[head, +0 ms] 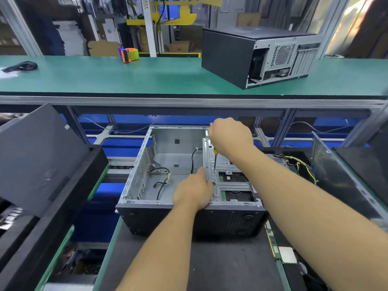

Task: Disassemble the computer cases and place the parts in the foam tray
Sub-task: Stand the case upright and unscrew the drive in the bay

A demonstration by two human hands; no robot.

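Note:
An open computer case (138,164) lies on its side in front of me, its grey metal inside showing with loose black cables. My right hand (231,135) grips a screwdriver (215,158) with a yellow collar, tip down on a screw in the metal drive bracket (231,186). My left hand (195,190) holds the left edge of that bracket, thumb up along it. Drives show through the bracket's openings.
A second, closed case (247,57) stands on the green upper shelf (126,78), with a tape dispenser (129,54) to its left. A dark side panel (39,160) leans at the left. A circuit board (275,244) and yellow-black wires (304,166) lie at the right.

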